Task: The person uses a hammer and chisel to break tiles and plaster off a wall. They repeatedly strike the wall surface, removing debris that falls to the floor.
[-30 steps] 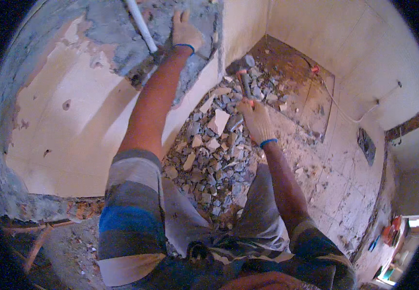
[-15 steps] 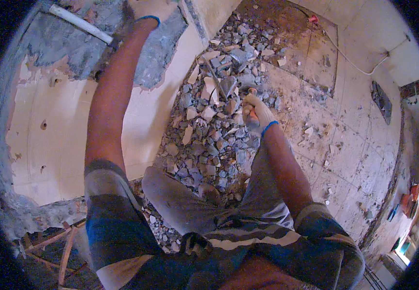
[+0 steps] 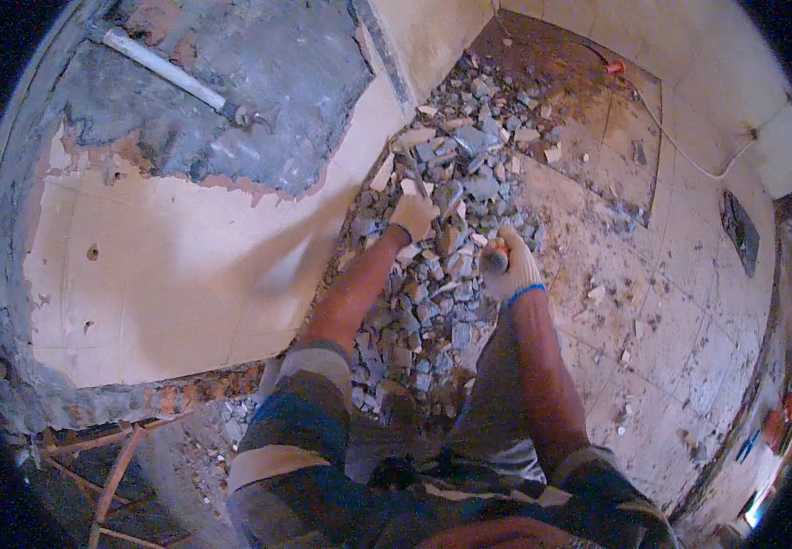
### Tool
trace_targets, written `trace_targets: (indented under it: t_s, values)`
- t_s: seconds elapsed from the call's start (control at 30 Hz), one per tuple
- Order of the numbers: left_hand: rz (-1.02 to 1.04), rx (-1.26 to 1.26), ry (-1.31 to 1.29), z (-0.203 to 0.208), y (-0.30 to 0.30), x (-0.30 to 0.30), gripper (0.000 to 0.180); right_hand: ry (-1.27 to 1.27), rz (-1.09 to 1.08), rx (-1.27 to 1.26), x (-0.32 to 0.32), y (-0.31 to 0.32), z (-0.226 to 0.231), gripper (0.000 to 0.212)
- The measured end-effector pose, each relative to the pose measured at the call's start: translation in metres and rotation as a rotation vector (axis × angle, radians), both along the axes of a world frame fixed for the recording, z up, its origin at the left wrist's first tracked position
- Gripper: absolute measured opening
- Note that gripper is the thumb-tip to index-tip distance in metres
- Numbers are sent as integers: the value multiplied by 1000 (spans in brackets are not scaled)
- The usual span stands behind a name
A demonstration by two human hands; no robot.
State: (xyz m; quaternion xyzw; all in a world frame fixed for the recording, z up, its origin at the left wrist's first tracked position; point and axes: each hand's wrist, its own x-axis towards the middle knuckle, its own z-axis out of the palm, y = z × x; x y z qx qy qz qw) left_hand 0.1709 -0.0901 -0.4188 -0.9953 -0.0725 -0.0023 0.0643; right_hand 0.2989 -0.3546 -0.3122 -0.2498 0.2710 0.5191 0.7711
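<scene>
My left hand [image 3: 414, 218], in a pale work glove with a blue cuff, is low over the rubble, its fingers closed at the near end of a narrow metal chisel [image 3: 416, 174]. My right hand [image 3: 519, 267], gloved alike, grips a hammer by its orange and grey handle [image 3: 495, 260]. The handle's butt points up toward me, and a grey metal head [image 3: 451, 198] seems to lie among the broken pieces. Both hands are above a long heap of rubble [image 3: 428, 302], made of grey mortar lumps and cream tile shards.
On the left is a cream-tiled wall [image 3: 158, 265] with a stripped grey patch [image 3: 268, 73] and a white pipe [image 3: 163, 66]. Dusty floor tiles [image 3: 634, 302] extend to the right. A pale hose [image 3: 670, 142] curves near the far wall. Rusty metal bars [image 3: 112, 476] stand at lower left.
My left hand has come down from the stripped wall to the chisel on the rubble. My right hand has shifted slightly nearer and right, with the hammer handle tilted up.
</scene>
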Motion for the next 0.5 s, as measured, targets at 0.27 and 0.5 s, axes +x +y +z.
trace_targets:
  t_s: [0.27, 0.5]
  values:
    - [101, 173, 111, -8, -16, 11, 10, 238, 133, 90, -7, 0, -3, 24]
    - [48, 177, 183, 2, -11, 19, 11, 230, 108, 86, -22, 3, 4, 34]
